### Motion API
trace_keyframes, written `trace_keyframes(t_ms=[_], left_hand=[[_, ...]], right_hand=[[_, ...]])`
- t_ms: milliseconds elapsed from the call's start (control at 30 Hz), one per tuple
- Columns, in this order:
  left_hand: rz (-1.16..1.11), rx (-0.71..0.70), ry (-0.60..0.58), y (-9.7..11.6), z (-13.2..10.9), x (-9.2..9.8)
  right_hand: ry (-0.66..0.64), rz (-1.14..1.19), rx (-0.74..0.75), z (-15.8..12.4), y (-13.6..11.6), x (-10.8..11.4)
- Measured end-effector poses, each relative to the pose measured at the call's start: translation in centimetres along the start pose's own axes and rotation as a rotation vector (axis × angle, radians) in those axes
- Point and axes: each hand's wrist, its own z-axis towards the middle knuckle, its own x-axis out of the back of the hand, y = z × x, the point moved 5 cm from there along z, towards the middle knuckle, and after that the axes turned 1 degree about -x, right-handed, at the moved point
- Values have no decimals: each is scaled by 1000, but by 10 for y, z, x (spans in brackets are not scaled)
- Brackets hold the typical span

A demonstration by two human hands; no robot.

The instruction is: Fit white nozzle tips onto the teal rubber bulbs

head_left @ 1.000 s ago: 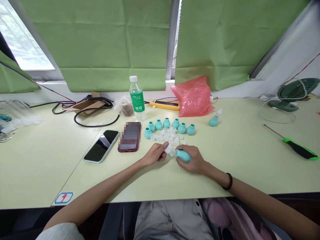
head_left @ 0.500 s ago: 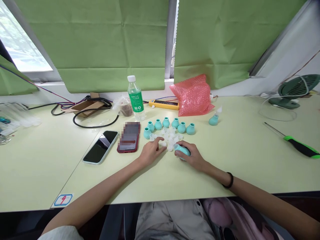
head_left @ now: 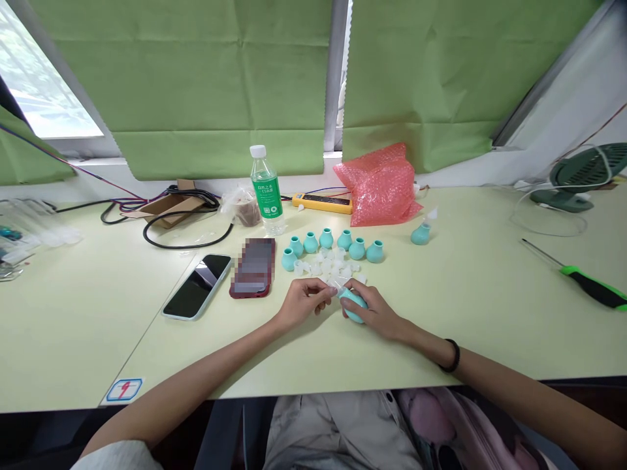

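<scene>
presently right hand grips one teal bulb, left hand pinches one clear tip, seven bulbs beyond.

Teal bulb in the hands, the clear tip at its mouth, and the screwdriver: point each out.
Teal bulb (head_left: 353, 305): head view, rounded body.
Clear tip (head_left: 337, 288): head view, the part showing just above the bulb's mouth.
Screwdriver (head_left: 595, 291): head view, green-and-black handle.

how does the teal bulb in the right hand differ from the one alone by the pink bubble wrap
The held bulb lies sideways in the right hand; the lone bulb rests free on the table. The lone bulb wears a clear tip; at the held bulb's mouth the left hand pinches a clear piece. Both are teal.
</scene>
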Motion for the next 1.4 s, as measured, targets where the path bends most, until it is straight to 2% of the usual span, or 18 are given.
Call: trace_keyframes(t_ms=[200,333,467,667,933,1000,1167,1233,1300,1400], left_hand=[[-341,188,-58,-6,0,-5],[-426,271,-67,-10,-3,-7],[-347,226,-21,-8,-3,-5],[-24,20,80,4,-5,0],[-42,-18,-66,2,-3,-6],[91,-68,-82,5,-4,-5],[791,-335,-51,19,-10,-4],[983,-386,-47,21,-10,-7],[1076,-391,-40,20,-9,-9],[1072,-369,-41,19,-9,-9]], right_hand=[[37,-45,9,-1,0,-1],[65,-96,7,-1,-1,0],[54,-51,-20,-1,1,-2],[40,-9,-46,-1,1,-3],[46,-25,-22,-3,0,-2],[51,-68,-10,-2,-1,-1],[58,-174,-19,-2,0,0],[64,-188,-32,-2,1,0],[71,-183,-46,-1,1,0],[78,-131,-73,0,3,-1]])
